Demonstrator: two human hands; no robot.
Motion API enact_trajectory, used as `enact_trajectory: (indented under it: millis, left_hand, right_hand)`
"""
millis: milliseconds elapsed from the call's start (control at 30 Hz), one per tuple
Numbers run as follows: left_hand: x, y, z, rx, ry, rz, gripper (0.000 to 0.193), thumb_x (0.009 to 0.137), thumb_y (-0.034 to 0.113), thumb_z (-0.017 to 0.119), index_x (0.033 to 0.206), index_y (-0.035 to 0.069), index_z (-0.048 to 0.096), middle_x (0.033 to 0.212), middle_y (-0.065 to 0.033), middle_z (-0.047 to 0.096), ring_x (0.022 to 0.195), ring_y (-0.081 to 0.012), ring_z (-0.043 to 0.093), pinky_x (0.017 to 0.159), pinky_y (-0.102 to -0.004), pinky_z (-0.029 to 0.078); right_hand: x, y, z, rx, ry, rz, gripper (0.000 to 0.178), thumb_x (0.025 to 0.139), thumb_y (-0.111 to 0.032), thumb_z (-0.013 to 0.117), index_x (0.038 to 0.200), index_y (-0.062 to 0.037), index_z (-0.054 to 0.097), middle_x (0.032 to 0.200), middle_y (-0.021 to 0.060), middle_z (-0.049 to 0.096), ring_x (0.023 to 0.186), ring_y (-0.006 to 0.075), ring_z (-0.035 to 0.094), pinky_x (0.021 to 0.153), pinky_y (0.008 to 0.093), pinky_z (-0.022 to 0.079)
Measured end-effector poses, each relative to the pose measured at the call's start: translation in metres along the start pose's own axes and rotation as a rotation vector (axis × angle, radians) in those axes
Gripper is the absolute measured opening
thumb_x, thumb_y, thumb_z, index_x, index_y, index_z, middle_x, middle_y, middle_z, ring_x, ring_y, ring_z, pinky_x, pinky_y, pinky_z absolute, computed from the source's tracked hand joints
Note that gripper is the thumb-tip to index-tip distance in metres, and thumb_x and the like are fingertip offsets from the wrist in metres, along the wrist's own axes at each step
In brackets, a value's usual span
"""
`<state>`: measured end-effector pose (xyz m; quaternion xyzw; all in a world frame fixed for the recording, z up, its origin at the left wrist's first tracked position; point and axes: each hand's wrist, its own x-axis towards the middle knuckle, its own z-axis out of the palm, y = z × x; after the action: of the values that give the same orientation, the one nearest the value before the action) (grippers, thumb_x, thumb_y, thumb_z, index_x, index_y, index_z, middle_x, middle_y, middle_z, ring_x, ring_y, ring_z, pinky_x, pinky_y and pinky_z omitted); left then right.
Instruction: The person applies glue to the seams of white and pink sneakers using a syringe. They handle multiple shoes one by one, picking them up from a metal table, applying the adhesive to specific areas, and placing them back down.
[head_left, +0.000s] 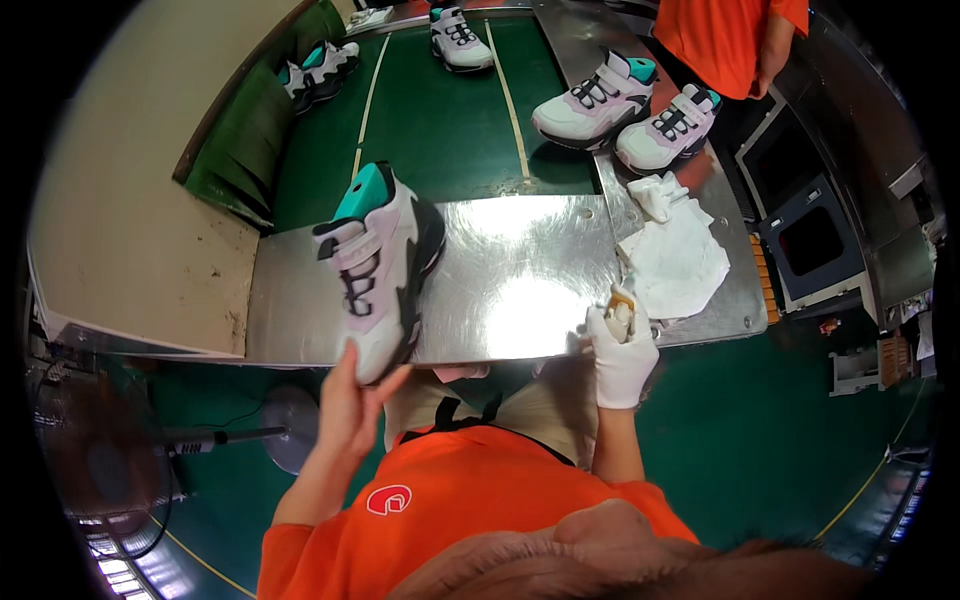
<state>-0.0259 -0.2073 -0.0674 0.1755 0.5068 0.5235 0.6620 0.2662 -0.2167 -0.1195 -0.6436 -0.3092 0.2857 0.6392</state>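
In the head view, the person's bare left hand [350, 405], at the lower centre-left of the frame, grips the toe end of a white and lilac shoe [378, 265] with a teal collar and black laces; the fingers [392, 382] curl closed around the toe. The shoe rises from the hand toward the middle left of the frame, over the near edge of the shiny metal table [510, 280].

At the lower centre-right, the right hand [622, 350] wears a white glove and is closed around a small pale object [620, 315]; what that object is cannot be told. This hand sits at the table's near edge, just beside a crumpled white cloth [675, 255] lying on the metal.

Further up, a pair of matching shoes [625, 110] rests at the table's far right, near another person in an orange shirt [725, 35]. More shoes [460, 38] stand on the green belt [440, 130] in the upper part of the frame.
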Motion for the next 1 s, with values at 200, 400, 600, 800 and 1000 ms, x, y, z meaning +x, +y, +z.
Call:
enact_trajectory:
  millis: [200, 400, 600, 800, 1000]
  left_hand:
    - [-0.016, -0.02, 0.074, 0.452, -0.87, -0.321, 0.041, 0.098, 0.026, 0.049, 0.129, -0.001, 0.048, 0.124, -0.0188, 0.057, 0.117, -0.031, 0.056, 0.095, -0.0409, 0.05]
    - [0.054, 0.077, 0.148, 1.375, -0.941, 1.715, 0.063, 0.07, 0.023, 0.077, 0.126, 0.007, 0.053, 0.119, -0.014, 0.061, 0.117, -0.0382, 0.053, 0.105, -0.0548, 0.034]
    - [0.098, 0.095, 0.11, 1.682, -0.965, 1.292, 0.055, 0.063, 0.015, 0.079, 0.111, 0.007, 0.053, 0.105, -0.0152, 0.061, 0.105, -0.0361, 0.057, 0.103, -0.0537, 0.038]
    - [0.054, 0.071, 0.011, 1.585, -0.715, 1.814, 0.031, 0.069, 0.014, 0.073, 0.096, 0.012, 0.058, 0.11, -0.0192, 0.06, 0.106, -0.0362, 0.061, 0.091, -0.0495, 0.05]
    - [0.03, 0.048, -0.006, 1.5, -0.504, 1.625, 0.02, 0.068, 0.021, 0.077, 0.085, 0.025, 0.067, 0.112, -0.0166, 0.061, 0.105, -0.0328, 0.062, 0.089, -0.0451, 0.051]
  right_hand:
    - [-0.019, -0.028, -0.034, 0.149, -0.038, -0.033, 0.046, 0.078, 0.007, 0.067, 0.121, -0.0011, 0.053, 0.086, 0.0045, 0.057, 0.064, 0.0084, 0.056, 0.056, 0.0196, 0.047]
    - [-0.004, -0.037, -0.053, -0.001, -0.073, -0.008, 0.051, 0.078, 0.005, 0.067, 0.125, -0.0038, 0.048, 0.092, 0.0032, 0.055, 0.073, 0.0079, 0.054, 0.06, 0.0202, 0.048]
    - [0.015, -0.054, -0.058, -0.227, -0.17, 0.162, 0.036, 0.081, -0.005, 0.068, 0.115, 0.0006, 0.056, 0.079, 0.0036, 0.058, 0.058, 0.0077, 0.053, 0.052, 0.0198, 0.044]
    - [0.01, -0.104, -0.058, -0.114, -0.501, 0.267, 0.045, 0.077, -0.021, 0.07, 0.106, 0.0097, 0.055, 0.066, 0.0122, 0.059, 0.049, 0.0186, 0.056, 0.047, 0.0261, 0.046]
    - [0.009, -0.087, -0.034, 0.521, -0.775, 0.188, 0.067, 0.062, -0.028, 0.075, 0.104, 0.0163, 0.048, 0.072, 0.0227, 0.058, 0.054, 0.0299, 0.059, 0.052, 0.0385, 0.052]
